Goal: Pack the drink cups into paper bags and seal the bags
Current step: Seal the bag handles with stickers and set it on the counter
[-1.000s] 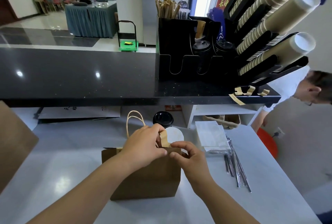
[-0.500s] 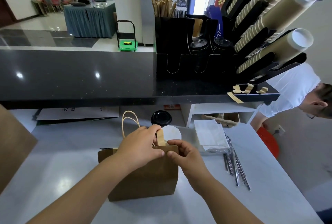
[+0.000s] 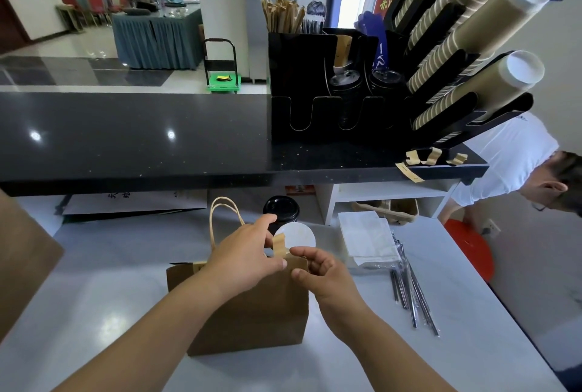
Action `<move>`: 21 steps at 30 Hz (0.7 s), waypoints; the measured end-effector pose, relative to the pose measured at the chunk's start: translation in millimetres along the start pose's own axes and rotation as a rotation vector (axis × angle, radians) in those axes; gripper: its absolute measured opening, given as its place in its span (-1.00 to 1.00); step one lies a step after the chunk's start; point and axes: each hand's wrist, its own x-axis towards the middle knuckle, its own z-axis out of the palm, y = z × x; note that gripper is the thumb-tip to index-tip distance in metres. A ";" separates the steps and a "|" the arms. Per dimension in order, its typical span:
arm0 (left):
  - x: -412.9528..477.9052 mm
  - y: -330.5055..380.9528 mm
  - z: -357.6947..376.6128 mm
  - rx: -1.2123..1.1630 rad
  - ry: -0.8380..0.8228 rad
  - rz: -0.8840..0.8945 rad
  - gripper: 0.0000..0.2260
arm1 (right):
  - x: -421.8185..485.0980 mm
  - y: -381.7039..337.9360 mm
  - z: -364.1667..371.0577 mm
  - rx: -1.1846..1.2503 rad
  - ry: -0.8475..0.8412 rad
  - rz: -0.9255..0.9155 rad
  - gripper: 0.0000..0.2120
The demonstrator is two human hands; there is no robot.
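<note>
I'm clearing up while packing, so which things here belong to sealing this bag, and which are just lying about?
In the job: paper bag, tape strip, left hand, right hand, black-lidded cup.
Lying about: napkins, wrapped straws, cup racks, spare tape pieces.

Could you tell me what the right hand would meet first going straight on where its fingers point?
Probably the tape strip above the paper bag, then the left hand; depth is unclear.

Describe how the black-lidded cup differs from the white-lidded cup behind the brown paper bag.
The black-lidded cup has a raised, domed lid; the white-lidded cup looks flat on top. The black-lidded cup stands farther back; the white-lidded cup sits nearer the brown paper bag, its edge crossed by the tan tape strip in the left hand. Both appear to stand behind the bag, unpacked.
</note>
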 end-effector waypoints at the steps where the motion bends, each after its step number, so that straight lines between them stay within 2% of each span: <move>1: -0.2 0.0 0.3 -0.001 0.009 0.002 -0.31 | -0.4 -0.3 0.0 -0.002 0.004 0.003 -0.73; 7: -1.9 0.2 6.1 -0.017 0.074 0.006 -0.32 | -3.2 -3.8 -0.1 -0.050 0.014 -0.005 -0.67; 14: -5.9 -1.8 9.8 -0.028 0.129 0.043 -0.34 | -3.1 -3.5 10.3 -0.084 0.144 -0.055 -0.82; 21: -3.6 -5.8 8.0 -0.125 0.123 0.070 -0.44 | -2.6 -1.4 16.2 -0.121 0.231 -0.079 -0.87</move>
